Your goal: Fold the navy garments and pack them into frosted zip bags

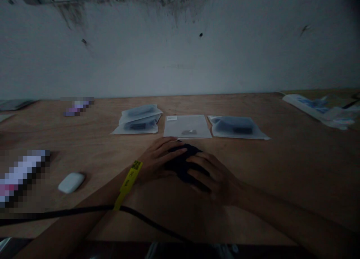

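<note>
A bundle of dark navy cloth [181, 167] lies on the wooden table in front of me, bunched between my two hands. From its left side my left hand [156, 156] grips it, fingers reaching across the top. My right hand [215, 174] holds the right side, its fingers curled over the fabric and slightly parted. Both palms and parts of the cloth are hidden. Just beyond the cloth lies a flat frosted plastic bag [187, 125] with a small white label at its upper left corner.
Two overlapping frosted bags [140, 125] with dark contents lie left; another filled bag [236, 128] lies right. A white rounded case [71, 182] sits near my left forearm. A black cable [146, 219] with a yellow tag [129, 182] crosses in front. Crumpled plastic packaging [323, 109] lies far right.
</note>
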### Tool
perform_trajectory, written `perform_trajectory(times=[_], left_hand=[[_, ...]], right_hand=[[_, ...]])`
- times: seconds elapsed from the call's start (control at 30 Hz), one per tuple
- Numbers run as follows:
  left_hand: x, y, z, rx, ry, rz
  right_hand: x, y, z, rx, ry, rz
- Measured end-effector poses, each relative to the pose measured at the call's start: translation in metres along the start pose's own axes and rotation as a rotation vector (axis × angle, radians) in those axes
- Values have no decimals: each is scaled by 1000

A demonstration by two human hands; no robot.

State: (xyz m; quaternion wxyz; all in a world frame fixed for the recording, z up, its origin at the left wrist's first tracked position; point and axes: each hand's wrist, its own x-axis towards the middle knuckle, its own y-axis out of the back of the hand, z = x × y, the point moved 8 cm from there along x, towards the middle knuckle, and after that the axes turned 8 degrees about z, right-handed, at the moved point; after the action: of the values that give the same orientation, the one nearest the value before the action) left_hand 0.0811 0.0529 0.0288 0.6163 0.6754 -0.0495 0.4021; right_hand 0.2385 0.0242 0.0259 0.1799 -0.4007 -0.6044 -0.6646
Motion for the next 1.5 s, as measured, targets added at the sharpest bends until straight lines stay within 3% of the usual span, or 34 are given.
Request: perform_trajectory(times=[0.23, 0.5, 0.67, 0.77, 0.87, 0.97, 1.07, 1.17, 1.3, 1.5], left_hand=[[-4, -4, 6, 93, -16, 80], [-2, -3, 10, 91, 32, 87], [-1, -17, 15, 60, 12, 13], [-2, -19, 15, 45, 2, 27], [-1, -14, 7, -25, 54, 39], [-2, -9, -16, -30, 191, 14], [-9, -15, -42, 72, 327, -102], [-16, -25, -56, 142, 378, -225], [-16, -29, -54, 226, 319, -243], [-11, -17, -34, 259, 147, -51]], right_hand=[[-4, -2, 20, -80, -228, -50], [-3, -2, 0, -268, 22, -38], [1, -8, 1, -206, -21, -103], [1, -9, 7, -144, -61, -128], [0, -9, 11, -186, -27, -145], [-2, -8, 6, -287, 78, -162], [-4, -5, -2, -311, 175, -125], [-5, -2, -9, -278, 222, -84], [-6, -2, -13, -238, 234, -59], [-6, -4, -12, -201, 207, -28]])
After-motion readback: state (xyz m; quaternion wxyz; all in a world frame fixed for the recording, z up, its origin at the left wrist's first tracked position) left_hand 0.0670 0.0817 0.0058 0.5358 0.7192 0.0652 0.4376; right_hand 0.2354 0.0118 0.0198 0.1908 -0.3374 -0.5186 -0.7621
